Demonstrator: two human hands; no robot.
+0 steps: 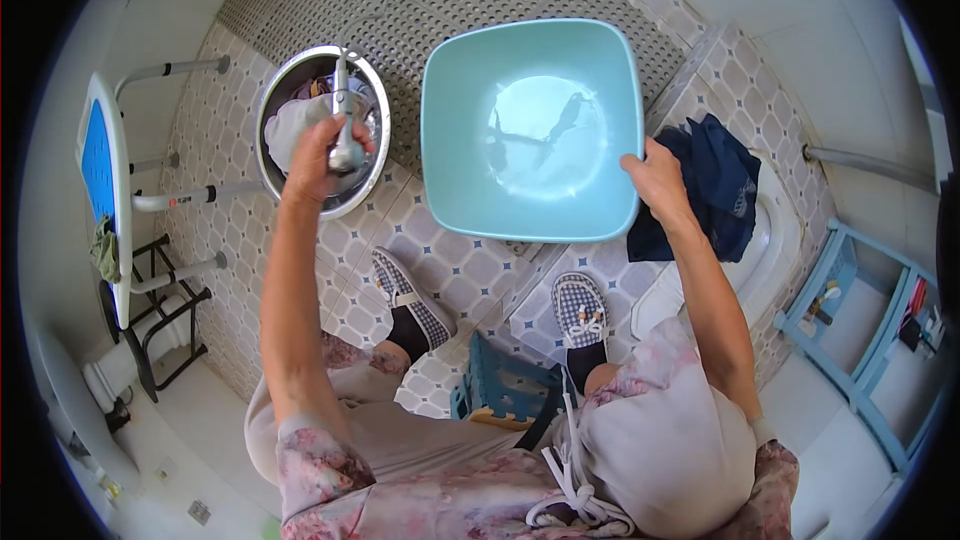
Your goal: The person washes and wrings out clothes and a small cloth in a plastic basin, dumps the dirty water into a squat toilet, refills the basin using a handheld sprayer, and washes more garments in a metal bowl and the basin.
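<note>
My left hand [322, 155] is closed round the handle of a shower head [345, 130], held over a round metal basin [374, 173]. Light and dark cloth [290, 128] lies in that basin. With my right hand [658, 176] I grip the right rim of a large light-blue tub [450, 205]. Its inside is shiny, and no cloth shows in it. Dark blue cloth [722, 190] lies just beyond my right hand, beside the tub.
A perforated mat [300, 0] covers the floor behind the tub. At left stands a white and blue seat [98, 165] with metal legs. A blue stool [510, 385] is between my feet; a blue shelf [850, 380] stands at right, near a white squat toilet [785, 230].
</note>
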